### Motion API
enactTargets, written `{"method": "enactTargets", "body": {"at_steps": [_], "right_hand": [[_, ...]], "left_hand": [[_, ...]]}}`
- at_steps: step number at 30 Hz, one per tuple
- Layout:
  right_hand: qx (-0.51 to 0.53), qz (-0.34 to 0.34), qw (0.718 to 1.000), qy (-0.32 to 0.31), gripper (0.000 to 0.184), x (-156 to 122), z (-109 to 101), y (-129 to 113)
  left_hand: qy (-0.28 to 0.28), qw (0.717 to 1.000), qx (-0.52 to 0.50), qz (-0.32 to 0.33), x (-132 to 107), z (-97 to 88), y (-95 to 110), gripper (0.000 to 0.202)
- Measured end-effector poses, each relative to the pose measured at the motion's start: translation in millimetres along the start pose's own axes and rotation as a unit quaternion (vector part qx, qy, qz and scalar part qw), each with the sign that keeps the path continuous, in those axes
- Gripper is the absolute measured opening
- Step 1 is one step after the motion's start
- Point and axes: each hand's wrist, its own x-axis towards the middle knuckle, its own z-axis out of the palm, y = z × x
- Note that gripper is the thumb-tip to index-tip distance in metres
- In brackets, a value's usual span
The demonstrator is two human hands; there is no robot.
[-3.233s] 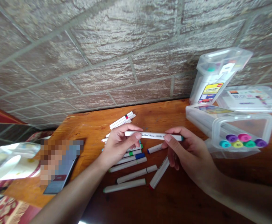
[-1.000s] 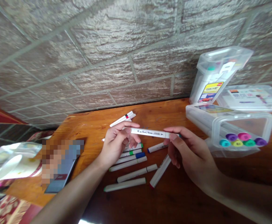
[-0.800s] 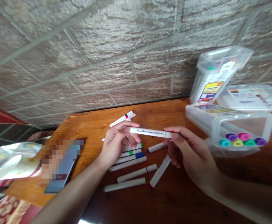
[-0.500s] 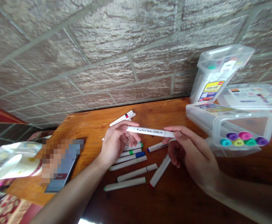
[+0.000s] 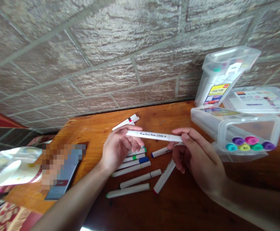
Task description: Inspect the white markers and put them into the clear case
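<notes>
I hold a white marker (image 5: 154,136) level above the wooden table (image 5: 197,202), one end in each hand. My left hand (image 5: 117,149) pinches its left end between thumb and fingers. My right hand (image 5: 197,157) pinches its right end. Below my hands several white markers (image 5: 132,166) with coloured caps lie scattered on the table, and a few more markers (image 5: 127,122) lie nearer the wall.
A clear plastic case (image 5: 241,133) lies on its side at the right with several coloured marker caps showing. Another clear case (image 5: 224,75) leans on the brick wall (image 5: 106,54). A phone (image 5: 60,170) and a plastic bag (image 5: 10,166) sit at the left.
The marker has risen slightly and slid a little to the left. My left fingers have loosened from round the barrel to a pinch on its end.
</notes>
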Motion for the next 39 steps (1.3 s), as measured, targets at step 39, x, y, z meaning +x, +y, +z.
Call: {"method": "enactTargets", "body": {"at_steps": [39], "right_hand": [[-0.035, -0.013, 0.999, -0.015, 0.023, 1.7, -0.3, 1.7]], "left_hand": [[-0.019, 0.997, -0.071, 0.001, -4.0, 2.8, 9.9, 0.041]]}}
